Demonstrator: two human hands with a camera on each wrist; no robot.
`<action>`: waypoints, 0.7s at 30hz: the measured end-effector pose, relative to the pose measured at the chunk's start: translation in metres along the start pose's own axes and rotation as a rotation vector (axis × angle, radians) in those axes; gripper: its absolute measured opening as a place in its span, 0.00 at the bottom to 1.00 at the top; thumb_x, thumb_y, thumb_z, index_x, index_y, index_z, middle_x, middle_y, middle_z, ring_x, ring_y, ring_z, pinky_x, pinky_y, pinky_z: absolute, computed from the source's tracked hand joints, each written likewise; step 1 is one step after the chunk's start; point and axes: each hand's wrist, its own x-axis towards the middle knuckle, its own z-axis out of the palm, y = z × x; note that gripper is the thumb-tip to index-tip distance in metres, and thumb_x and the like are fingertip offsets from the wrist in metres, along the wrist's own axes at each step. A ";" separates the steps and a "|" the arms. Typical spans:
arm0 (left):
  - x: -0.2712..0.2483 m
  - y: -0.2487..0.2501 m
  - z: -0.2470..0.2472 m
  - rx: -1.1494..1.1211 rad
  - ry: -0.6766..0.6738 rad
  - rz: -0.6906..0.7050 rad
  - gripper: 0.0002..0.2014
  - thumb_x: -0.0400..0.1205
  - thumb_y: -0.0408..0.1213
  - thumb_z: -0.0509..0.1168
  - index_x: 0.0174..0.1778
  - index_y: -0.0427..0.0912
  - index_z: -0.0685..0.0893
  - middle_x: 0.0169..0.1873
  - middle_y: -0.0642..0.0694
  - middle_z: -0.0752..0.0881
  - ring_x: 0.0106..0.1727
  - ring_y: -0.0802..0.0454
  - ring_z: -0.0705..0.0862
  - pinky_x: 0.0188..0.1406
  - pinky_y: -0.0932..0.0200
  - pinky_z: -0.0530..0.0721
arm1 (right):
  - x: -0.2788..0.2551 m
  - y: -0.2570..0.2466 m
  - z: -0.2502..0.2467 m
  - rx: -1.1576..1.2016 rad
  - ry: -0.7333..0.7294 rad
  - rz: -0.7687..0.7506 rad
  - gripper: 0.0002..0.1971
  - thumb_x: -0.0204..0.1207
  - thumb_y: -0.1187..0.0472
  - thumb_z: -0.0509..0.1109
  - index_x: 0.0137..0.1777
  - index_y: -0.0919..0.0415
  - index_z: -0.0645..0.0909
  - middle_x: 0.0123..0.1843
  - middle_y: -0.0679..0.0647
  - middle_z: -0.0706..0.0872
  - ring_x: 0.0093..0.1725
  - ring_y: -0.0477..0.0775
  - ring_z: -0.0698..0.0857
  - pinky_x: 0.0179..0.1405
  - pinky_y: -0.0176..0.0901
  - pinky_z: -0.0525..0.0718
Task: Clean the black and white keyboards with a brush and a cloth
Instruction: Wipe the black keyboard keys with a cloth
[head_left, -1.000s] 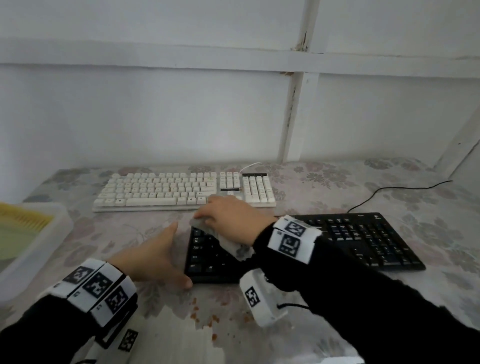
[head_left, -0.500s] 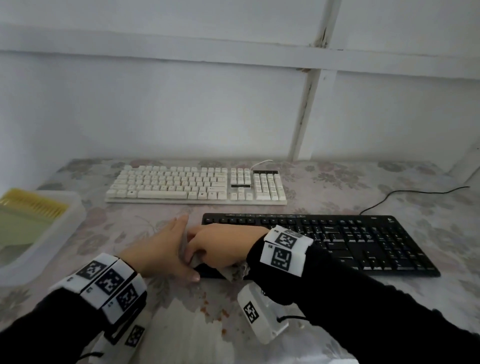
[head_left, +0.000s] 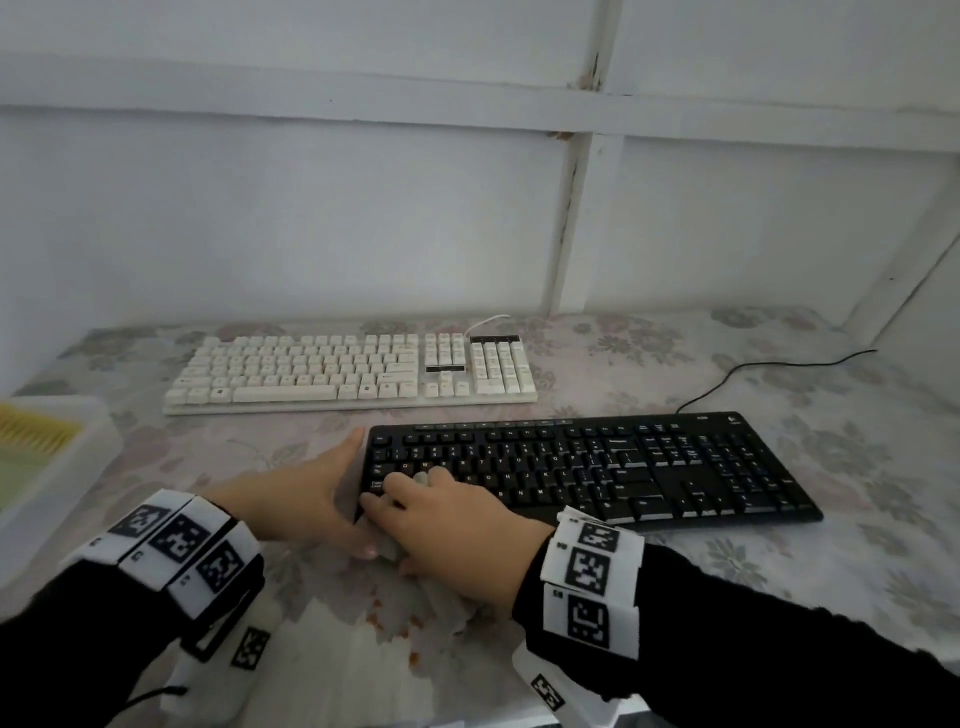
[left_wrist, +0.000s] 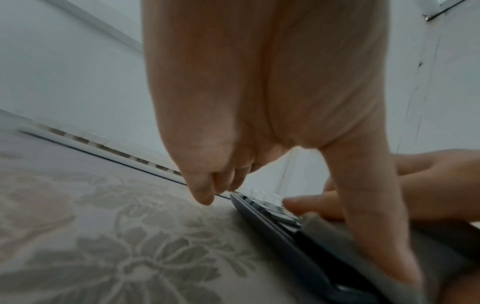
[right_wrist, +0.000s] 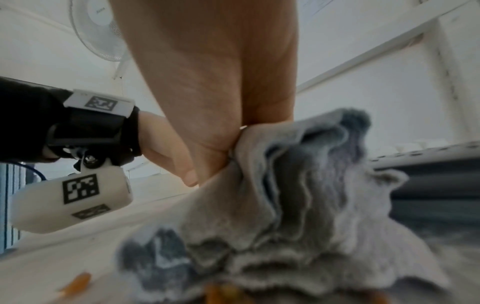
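Observation:
A black keyboard (head_left: 649, 467) lies on the flowered table, with a white keyboard (head_left: 343, 371) behind it. My right hand (head_left: 447, 514) grips a grey cloth (right_wrist: 298, 195) and presses it on the black keyboard's front left corner; part of the cloth (head_left: 452, 603) trails over the table edge. My left hand (head_left: 306, 499) lies flat against the black keyboard's left end (left_wrist: 262, 222), fingers straight, thumb along the front corner. No brush is visible.
A white plastic tray (head_left: 78, 457) with yellow and green contents stands at the far left. A black cable (head_left: 753, 371) runs back right from the black keyboard. Orange crumbs (head_left: 395, 639) lie on the table near its front edge.
My right hand drew the cloth from the black keyboard's back left edge down to its front left corner. The left hand stayed against the keyboard's left end.

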 end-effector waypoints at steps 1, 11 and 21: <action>0.000 0.001 0.002 -0.002 -0.001 0.011 0.49 0.66 0.30 0.81 0.66 0.71 0.54 0.63 0.68 0.70 0.59 0.86 0.72 0.54 0.77 0.78 | -0.004 0.004 0.001 0.005 -0.003 0.025 0.29 0.81 0.59 0.65 0.80 0.61 0.60 0.70 0.60 0.65 0.60 0.69 0.73 0.47 0.59 0.80; 0.001 -0.008 0.004 0.063 -0.013 -0.077 0.70 0.52 0.59 0.82 0.81 0.65 0.37 0.74 0.66 0.68 0.75 0.60 0.69 0.78 0.50 0.67 | -0.090 0.085 0.015 0.043 -0.108 0.256 0.37 0.79 0.63 0.64 0.84 0.47 0.50 0.69 0.53 0.62 0.58 0.59 0.71 0.59 0.53 0.79; 0.004 -0.010 0.004 0.032 -0.016 -0.083 0.68 0.52 0.58 0.83 0.77 0.72 0.39 0.66 0.75 0.69 0.73 0.61 0.70 0.77 0.54 0.68 | -0.170 0.157 0.013 0.048 -0.213 0.587 0.39 0.78 0.60 0.68 0.83 0.40 0.50 0.55 0.46 0.61 0.52 0.45 0.69 0.48 0.34 0.67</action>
